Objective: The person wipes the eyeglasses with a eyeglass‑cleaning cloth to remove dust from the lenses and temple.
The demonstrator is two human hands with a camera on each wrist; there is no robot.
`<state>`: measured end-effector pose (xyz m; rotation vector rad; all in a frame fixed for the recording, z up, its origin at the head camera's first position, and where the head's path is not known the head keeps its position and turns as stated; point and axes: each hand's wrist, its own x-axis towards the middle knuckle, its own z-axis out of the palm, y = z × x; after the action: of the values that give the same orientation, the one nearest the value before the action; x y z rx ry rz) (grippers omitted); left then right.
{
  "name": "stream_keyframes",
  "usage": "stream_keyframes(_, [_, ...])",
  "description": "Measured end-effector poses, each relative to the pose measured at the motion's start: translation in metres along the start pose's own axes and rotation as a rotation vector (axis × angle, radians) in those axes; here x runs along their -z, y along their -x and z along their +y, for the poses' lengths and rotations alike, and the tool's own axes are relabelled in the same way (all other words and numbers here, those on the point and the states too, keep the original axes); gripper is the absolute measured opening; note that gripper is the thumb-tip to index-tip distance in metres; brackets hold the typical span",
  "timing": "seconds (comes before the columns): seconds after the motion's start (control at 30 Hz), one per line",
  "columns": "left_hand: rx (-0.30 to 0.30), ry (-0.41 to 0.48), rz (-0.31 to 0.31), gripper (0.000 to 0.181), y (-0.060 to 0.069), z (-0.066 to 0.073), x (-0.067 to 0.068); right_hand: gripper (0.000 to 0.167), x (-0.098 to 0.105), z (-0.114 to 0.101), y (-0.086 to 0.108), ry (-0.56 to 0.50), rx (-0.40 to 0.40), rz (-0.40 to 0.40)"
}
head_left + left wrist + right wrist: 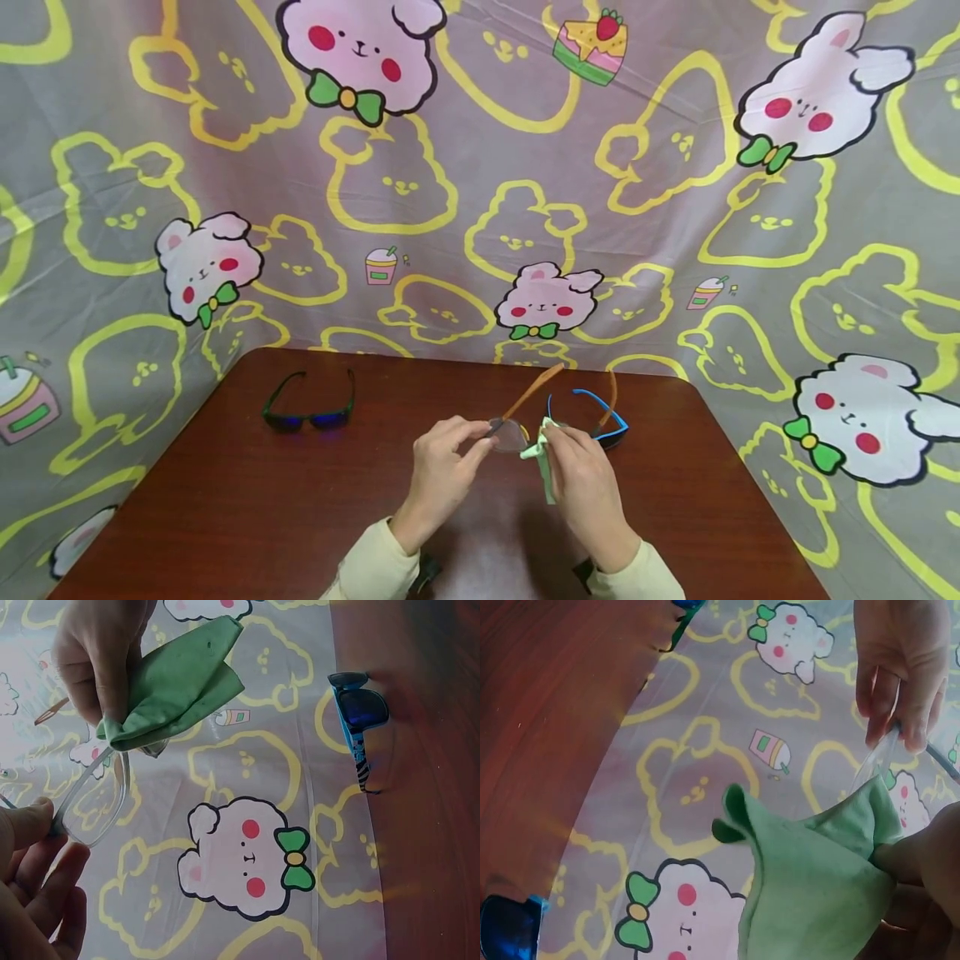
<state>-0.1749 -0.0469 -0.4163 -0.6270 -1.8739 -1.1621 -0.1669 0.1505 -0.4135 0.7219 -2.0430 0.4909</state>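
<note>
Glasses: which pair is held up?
The brown-armed, clear-lensed pair, pinched by the left hand; the blue sunglasses and dark-framed sunglasses rest on the table.

Cartoon-curtained booth around a table

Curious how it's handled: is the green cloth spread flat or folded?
Loosely folded: the green cloth doubles over, pinched in the right hand.

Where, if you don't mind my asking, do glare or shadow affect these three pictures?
Head view: a pale sheen on the table between the forearms; left wrist view: the patterned backdrop looks washed out toward the upper left; right wrist view: the right hand, holding the green cloth, looks shaded, and the picture seems rather soft.
</note>
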Motion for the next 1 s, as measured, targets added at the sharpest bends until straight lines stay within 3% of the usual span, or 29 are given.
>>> stream_keyframes(0.33, [0.089,-0.022,-0.021,0.012,-0.0051,-0.0036,0.0052,0.035,0.0017,-0.0005,-0.0012,-0.065,0.046,-0.046])
stream_keyframes(0.8, [0.259,0.002,0.015,0.012,-0.0057,-0.0045,0.0004,0.024,-0.0016,-0.0053,-0.0059,-0.172,0.137,0.137])
stream_keyframes(1.0, [0.265,0.028,0.014,0.012,-0.0055,-0.0036,-0.0009,0.023,-0.0030,-0.0066,-0.0071,-0.183,0.136,0.175])
